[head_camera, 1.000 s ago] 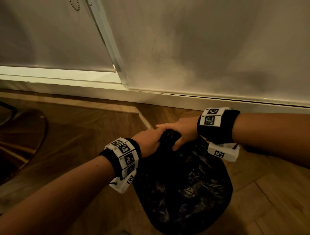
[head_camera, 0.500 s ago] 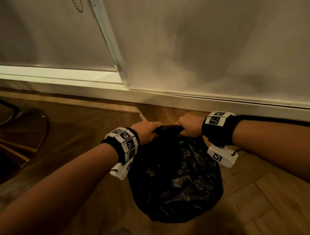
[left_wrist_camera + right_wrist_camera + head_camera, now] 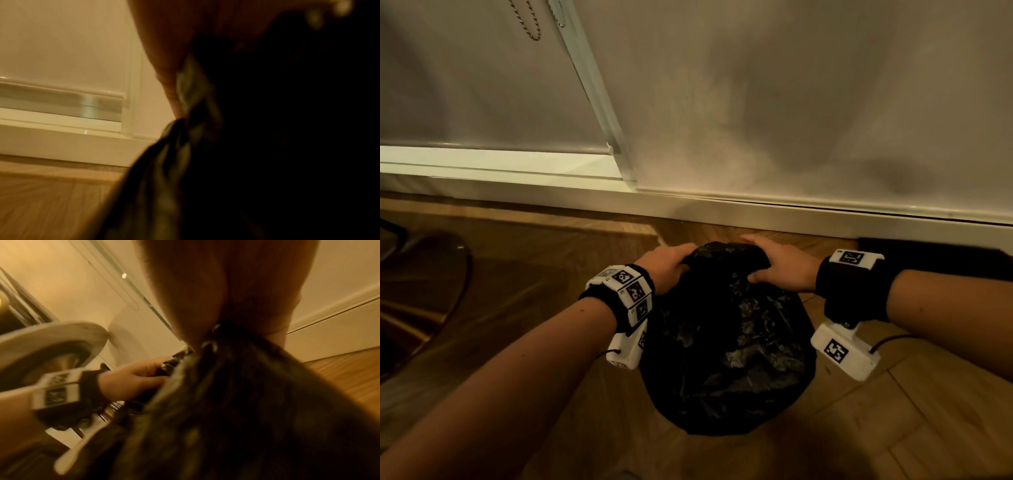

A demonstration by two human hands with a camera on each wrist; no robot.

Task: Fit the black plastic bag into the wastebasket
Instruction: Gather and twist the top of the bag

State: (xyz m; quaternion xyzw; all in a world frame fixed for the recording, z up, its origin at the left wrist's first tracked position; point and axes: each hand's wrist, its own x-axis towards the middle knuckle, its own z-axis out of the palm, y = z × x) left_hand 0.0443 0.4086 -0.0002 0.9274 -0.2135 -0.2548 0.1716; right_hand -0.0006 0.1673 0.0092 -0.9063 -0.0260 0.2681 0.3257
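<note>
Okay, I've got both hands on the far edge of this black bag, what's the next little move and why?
Probably draw the hands apart along the rim. The left hand and right hand both grip the far edge of the black plastic bag close together, so the plastic is bunched between them. The wastebasket itself is hidden under the bag, so I can't tell how much rim is covered.

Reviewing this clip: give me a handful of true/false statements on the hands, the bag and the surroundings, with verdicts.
1. Both hands grip the black plastic bag at its far edge. True: left hand, right hand.
2. The bag lies flat and folded on the floor. False: it stands bulged into a rounded form on the wooden floor.
3. A white skirting board runs behind the bag. True.
4. The right hand is off the bag. False: its fingers curl over the plastic.
5. Bare wastebasket walls are visible. False: only black plastic shows.
</note>
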